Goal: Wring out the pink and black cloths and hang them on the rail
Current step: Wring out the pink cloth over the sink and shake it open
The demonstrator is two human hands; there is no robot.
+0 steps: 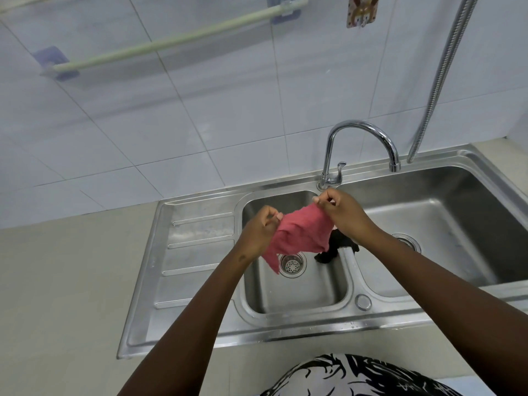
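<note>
The pink cloth [300, 232] hangs spread between my two hands above the small left basin of the steel sink [197, 281]. My left hand [260, 230] pinches its left corner and my right hand [343, 212] pinches its upper right corner. The black cloth [333, 248] lies draped over the divider between the two basins, partly hidden behind the pink cloth and my right wrist. A pale green rail [171, 41] is fixed to the tiled wall at the upper left, with nothing on it.
A curved chrome tap [360, 130] rises behind the sink, its spout over the large right basin [445, 224]. A flexible metal hose [440, 78] runs down the wall at right. A beige counter [57, 295] lies left of the drainboard. A small hook plate [362, 10] sticks to the wall.
</note>
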